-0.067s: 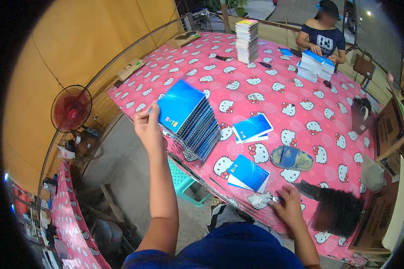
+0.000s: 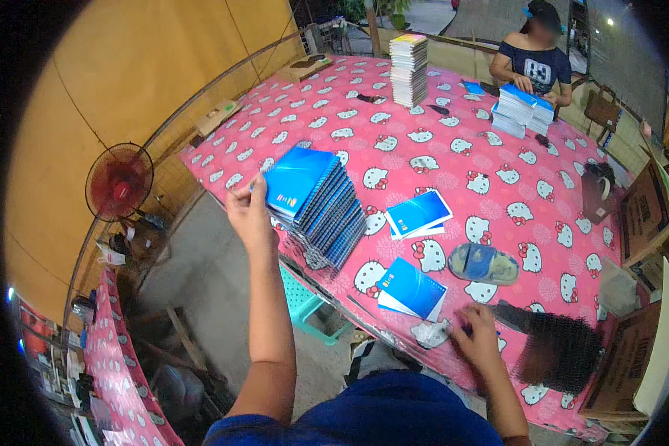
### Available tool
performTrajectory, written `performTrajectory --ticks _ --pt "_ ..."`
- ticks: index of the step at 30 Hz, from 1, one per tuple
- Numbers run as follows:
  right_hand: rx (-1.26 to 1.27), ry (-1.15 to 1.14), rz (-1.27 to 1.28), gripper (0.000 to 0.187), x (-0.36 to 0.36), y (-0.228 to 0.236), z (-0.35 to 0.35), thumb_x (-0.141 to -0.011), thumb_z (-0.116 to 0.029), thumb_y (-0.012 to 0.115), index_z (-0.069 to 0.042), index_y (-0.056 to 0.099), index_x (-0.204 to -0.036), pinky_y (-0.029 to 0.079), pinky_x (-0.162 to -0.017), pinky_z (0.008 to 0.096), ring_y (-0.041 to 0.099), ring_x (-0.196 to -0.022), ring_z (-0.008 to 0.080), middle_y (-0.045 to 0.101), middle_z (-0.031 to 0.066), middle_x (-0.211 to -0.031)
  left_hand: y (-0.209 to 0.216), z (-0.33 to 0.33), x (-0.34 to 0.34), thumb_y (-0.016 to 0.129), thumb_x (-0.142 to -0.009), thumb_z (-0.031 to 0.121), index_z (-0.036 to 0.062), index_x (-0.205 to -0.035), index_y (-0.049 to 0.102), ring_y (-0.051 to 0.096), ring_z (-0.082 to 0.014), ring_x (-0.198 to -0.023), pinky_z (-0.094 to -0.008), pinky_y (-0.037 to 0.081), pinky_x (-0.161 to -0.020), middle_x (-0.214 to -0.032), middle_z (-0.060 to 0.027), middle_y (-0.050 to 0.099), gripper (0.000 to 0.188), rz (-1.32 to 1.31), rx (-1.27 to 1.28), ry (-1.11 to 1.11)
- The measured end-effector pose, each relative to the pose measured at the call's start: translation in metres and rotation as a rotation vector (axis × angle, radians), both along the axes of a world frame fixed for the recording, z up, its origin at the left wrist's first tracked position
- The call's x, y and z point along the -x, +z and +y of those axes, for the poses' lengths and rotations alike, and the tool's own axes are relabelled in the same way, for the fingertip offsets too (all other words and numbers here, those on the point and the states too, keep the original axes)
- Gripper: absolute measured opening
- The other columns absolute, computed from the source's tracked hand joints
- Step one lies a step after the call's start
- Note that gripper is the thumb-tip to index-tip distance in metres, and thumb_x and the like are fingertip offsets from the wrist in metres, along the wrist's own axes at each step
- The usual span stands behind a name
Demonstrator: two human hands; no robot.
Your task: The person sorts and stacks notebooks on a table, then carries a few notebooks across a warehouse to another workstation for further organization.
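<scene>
My left hand pinches the left edge of a blue-covered spiral notebook, thumb on top. That notebook lies on a tall, leaning stack of spiral notebooks at the table's near left edge. By the near edge on the right, my right hand has its fingers curved, thumb apart from them, with nothing clearly seen between. Just left of it sits a small pile of loose blue covers and white sheets. A similar pile is farther back. Black binding coils lie heaped to its right.
A blue slipper rests on the pink patterned tablecloth. Cardboard boxes line the right side. Across the table a person handles a stack of booklets; another tall stack stands nearby. A green stool is below the edge.
The top notebook has come down a little onto the stack, my left hand moving slightly with it. My right hand has barely moved.
</scene>
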State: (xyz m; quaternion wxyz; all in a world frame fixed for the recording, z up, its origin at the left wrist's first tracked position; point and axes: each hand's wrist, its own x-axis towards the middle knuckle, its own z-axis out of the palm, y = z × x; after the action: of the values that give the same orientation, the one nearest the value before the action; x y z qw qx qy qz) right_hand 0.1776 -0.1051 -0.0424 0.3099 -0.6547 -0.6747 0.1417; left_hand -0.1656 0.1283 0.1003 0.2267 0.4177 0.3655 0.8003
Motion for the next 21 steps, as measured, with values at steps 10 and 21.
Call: performTrajectory --ticks 10,21 --pt "0.206 -0.092 0.050 0.049 0.028 -0.028 0.089 -0.073 -0.023 0.072 0.001 0.056 -0.113 0.041 -0.093 0.0434 0.050 -0.108 0.0387 0.054 0.0225 -0.110 -0.038 0.028 0.023 0.069 -0.082 0.004 0.0017 -0.105 0.048 0.058 -0.0170 -0.091 -0.0276 0.047 -0.079 -0.099 -0.0109 0.059 0.031 -0.031 0.148 -0.033" --pt "0.108 -0.019 0.550 0.029 0.026 0.011 0.075 -0.074 0.003 0.066 -0.005 0.048 -0.096 0.048 -0.061 0.0330 0.060 -0.071 0.0186 0.059 0.0085 -0.078 -0.059 -0.092 -0.114 0.063 -0.080 -0.001 0.0020 -0.140 0.027 0.032 -0.0277 -0.133 -0.0393 0.026 -0.110 -0.144 -0.0172 0.032 0.070 0.808 -0.015 -0.265"
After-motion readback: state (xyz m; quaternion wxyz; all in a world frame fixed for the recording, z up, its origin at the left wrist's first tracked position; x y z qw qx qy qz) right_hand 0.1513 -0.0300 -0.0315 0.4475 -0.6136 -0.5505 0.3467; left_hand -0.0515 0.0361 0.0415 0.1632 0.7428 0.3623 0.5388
